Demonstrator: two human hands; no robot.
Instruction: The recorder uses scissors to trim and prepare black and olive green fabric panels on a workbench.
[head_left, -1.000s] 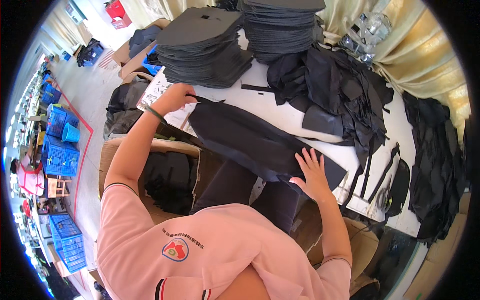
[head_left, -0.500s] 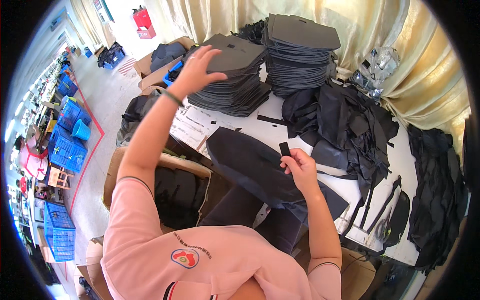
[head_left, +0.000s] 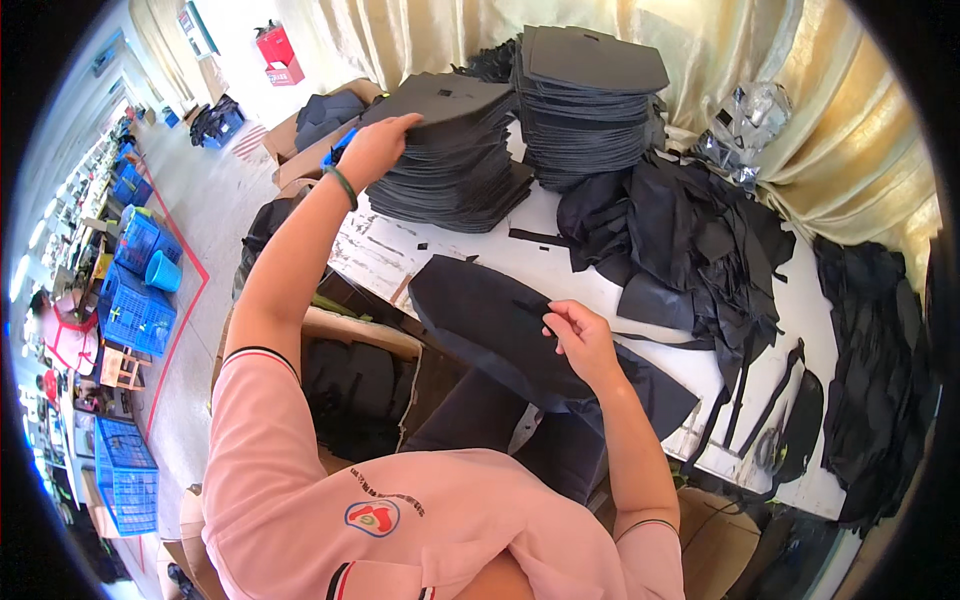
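View: a head camera looked down over a person in a pink shirt seated at a white table.
Left hand: the left hand reached out to the nearer stack of dark cut panels, fingers curled narrowly over the top panel's edge, apparently to lift one sheet off.
Right hand: the right hand rested on a large dark fabric piece lying flat on the table before the person, fingertips pinched together on a small dark strip, apparently holding it in place.
Second stack: a taller stack stood just beside the first, against a gold curtain.
Loose scraps: a heap of dark offcuts lay to the right, within reach.
Floor: blue crates sat well apart at left.
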